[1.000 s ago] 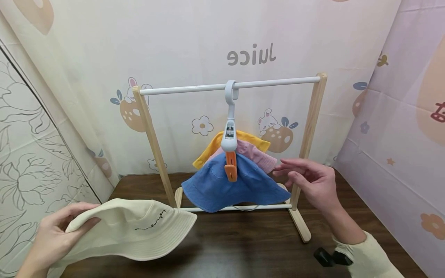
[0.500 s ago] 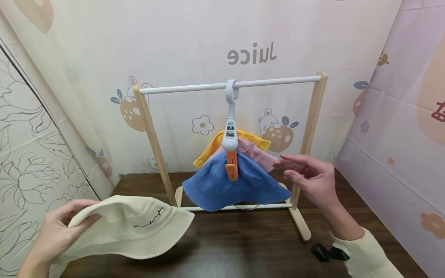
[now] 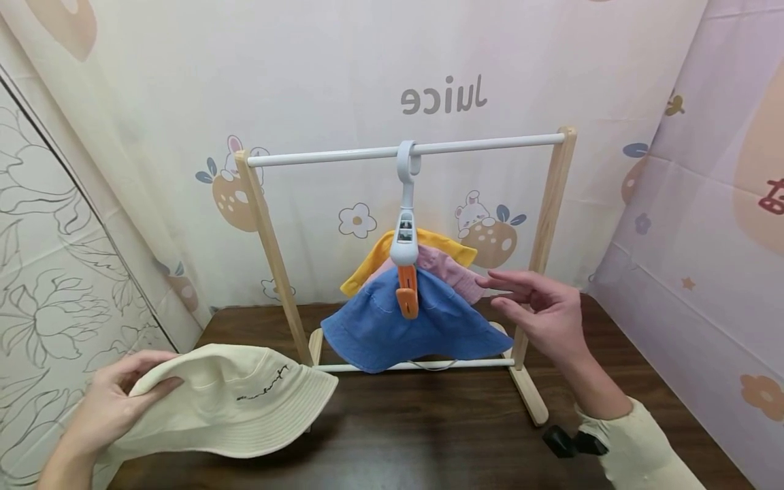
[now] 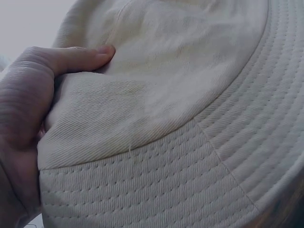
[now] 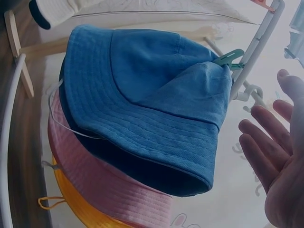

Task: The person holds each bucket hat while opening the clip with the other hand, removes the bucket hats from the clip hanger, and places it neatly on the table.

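At the lower left, my left hand [image 3: 113,405] grips a cream bucket hat [image 3: 226,401] by its crown; its thumb [image 4: 88,59] lies on the fabric. Dark stitched script marks the hat's side. My right hand [image 3: 545,309] hovers with loosely spread fingers by the right side of the hanging hats, holding nothing. A blue bucket hat [image 3: 373,333] hangs in front of a pink hat [image 3: 456,275] and a yellow hat [image 3: 435,239]. In the right wrist view, a green clip [image 5: 230,59] pinches the blue hat's crown. An orange clip [image 3: 407,292] hangs in front of it.
The light grey hanger [image 3: 405,197] hooks over the white rail [image 3: 490,145] of a small wooden rack [image 3: 548,204]. It stands on a dark wooden table [image 3: 392,435], with printed curtains [image 3: 318,75] behind and at the sides. A black wrist device [image 3: 572,442] sits at my right sleeve.
My right hand has drifted slightly left. My left hand has shifted a little right while the cream hat's brim has moved slightly left. The hanging hats have stayed almost still.
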`<state>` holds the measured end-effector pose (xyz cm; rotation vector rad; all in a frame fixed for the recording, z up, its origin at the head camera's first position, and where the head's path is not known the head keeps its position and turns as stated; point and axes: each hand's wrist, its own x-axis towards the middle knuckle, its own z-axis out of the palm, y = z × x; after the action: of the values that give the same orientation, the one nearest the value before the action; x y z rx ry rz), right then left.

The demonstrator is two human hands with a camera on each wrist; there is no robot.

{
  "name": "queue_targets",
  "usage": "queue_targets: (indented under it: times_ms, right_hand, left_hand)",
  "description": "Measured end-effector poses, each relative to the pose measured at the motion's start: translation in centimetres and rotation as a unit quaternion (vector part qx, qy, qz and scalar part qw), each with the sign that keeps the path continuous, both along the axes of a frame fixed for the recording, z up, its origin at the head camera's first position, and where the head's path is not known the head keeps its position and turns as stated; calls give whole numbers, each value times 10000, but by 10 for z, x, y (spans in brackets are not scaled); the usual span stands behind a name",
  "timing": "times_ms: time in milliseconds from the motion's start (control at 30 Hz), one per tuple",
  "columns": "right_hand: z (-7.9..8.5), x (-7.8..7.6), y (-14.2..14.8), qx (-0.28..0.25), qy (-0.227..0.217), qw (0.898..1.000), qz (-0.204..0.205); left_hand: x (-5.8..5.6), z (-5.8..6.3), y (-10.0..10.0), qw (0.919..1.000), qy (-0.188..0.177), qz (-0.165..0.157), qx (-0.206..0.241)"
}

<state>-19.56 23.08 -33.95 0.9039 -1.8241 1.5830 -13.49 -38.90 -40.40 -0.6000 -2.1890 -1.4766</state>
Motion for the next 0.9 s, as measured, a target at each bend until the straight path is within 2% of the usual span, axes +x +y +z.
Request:
queue_targets:
  times_ms: [133,333,500,900]
  right_hand:
    - [0,1,-1,201,-119,9996,-129]
    - [-1,0,-3,459,-188,9981,-377]
    - [-3,-2,-4,477,-220,9983,-269]
    - [-4,-3,-8,529,-252,9978,-322]
  left_hand:
    - [-1,-2,1,9998,-69,29,-187]
    - [-3,-3,4,9969,-136,258,-729]
    - [-5,-6,3,9931,-189,456,-1060]
    - [-12,-15,-1,9907,-438,393,-1225]
